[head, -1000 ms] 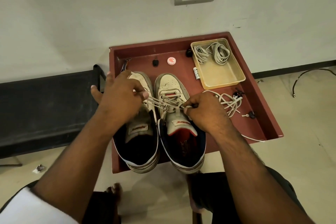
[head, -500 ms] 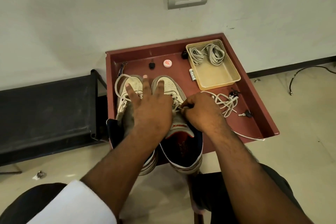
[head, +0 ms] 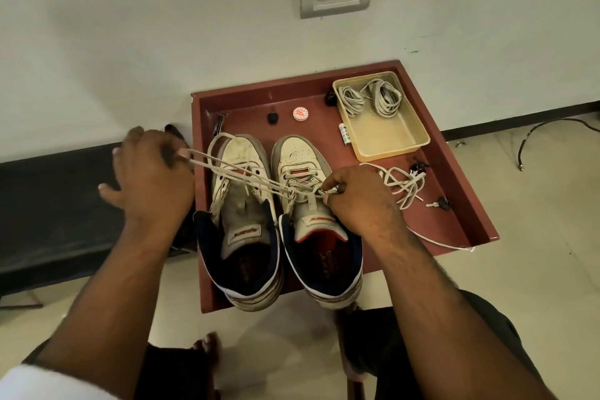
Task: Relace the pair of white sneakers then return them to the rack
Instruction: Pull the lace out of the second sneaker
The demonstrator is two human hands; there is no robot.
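— Left hand first: what do we see it doing?
— We see its fingers pinch the lace and hold it stretched out past the left rim of the red tray, over the black rack.
— And our right hand?
— It pinches the same lace at the eyelets of the right sneaker, resting on the shoe's tongue.
— Where do the shoes sit?
— Side by side in the tray, the left sneaker touching its partner, heels overhanging the near edge.
— Anything else we can name?
— A beige dish holding coiled laces, and a loose lace just right of our right hand.
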